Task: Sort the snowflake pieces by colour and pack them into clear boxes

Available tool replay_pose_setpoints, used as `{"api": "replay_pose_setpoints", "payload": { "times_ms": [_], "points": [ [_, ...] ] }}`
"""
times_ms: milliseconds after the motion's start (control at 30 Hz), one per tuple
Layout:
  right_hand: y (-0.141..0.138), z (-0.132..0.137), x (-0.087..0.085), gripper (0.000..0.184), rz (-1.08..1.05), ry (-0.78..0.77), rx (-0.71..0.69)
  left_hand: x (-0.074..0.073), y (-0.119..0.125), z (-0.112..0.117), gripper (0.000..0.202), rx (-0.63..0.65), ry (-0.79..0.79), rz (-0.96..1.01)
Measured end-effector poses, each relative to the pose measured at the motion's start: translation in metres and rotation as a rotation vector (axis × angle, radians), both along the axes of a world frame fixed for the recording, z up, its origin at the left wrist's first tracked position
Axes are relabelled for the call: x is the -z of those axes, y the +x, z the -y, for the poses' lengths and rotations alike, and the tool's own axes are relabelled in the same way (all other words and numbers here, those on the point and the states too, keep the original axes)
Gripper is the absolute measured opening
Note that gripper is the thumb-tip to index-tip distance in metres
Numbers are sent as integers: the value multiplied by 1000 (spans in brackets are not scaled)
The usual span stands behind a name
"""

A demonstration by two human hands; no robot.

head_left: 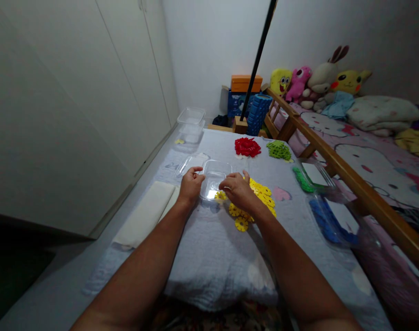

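A clear plastic container stands open on the cloth in front of me. My left hand is at its left rim, thumb and fingers closed on the edge. Over the container's right side is my right hand, fingers bent down and together, one finger raised. Whatever its fingertips hold is hidden. Just below them, yellow notched discs show within the container's outline. A pile of yellow flower-shaped discs lies beside and partly under my right hand and wrist.
Red pieces and green pieces lie in piles farther back. Lidded boxes of green and blue pieces sit at right by the wooden bed rail. A folded beige cloth and stacked clear containers are left.
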State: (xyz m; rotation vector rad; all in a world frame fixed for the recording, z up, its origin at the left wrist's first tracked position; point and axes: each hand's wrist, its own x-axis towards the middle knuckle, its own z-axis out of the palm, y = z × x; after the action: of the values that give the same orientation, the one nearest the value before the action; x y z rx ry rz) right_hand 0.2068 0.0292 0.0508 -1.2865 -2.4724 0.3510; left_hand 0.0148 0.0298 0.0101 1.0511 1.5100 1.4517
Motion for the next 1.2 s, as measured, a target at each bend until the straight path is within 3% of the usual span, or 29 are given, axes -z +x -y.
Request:
{"api": "replay_pose_setpoints", "payload": {
  "times_ms": [133,267,567,700,967,1200],
  "points": [
    [27,-8,-11,25,-80,33,106,2,0,-1,40,-9,10,-12],
    [53,-5,-18,17,67,-20,150,2,0,-1,40,-3,11,-20],
    [51,14,13,24,287,-13,75,1,0,-1,40,-1,12,-29],
    [52,10,17,19,222,-32,99,0,1,0,40,2,9,-15],
    [57,11,-1,4,113,-163,184,-2,3,2,38,18,21,-14],
    [71,6,4,10,-63,-120,223,3,1,-1,39,19,15,0]
  ]
}}
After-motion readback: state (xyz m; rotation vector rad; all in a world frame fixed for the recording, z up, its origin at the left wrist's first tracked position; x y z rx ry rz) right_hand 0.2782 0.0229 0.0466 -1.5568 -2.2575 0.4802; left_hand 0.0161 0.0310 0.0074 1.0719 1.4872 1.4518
